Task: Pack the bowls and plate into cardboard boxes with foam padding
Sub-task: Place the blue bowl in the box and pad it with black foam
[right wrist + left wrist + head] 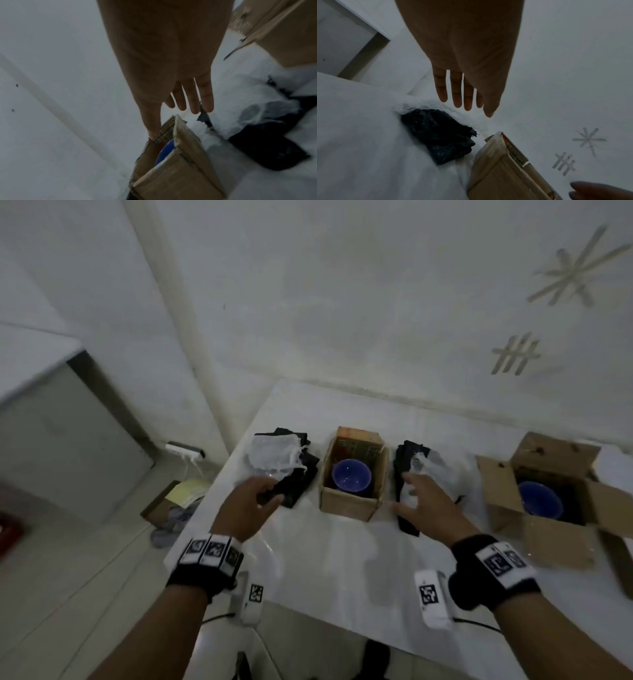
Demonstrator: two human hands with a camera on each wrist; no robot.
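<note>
Both my hands' fingers spread, holding nothing: left hand (251, 501), right hand (428, 508) | round blue bowl (351, 475) sits in small brown cardboard box (346, 503) | soft white foam sheet (274, 457) looks light, floppy; I'd pinch its edge.

Bowls (351, 477): deep blue, glossy
Boxes (346, 501): plain brown cardboard
Foam (274, 455): white sheets over black pieces
Table (325, 559): white
Wristbands (209, 553): black, white tags with black square codes
Wall (342, 302): white, grey stick marks

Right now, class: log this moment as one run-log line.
left hand open over left foam | right hand open over middle foam | two boxed bowls
</note>
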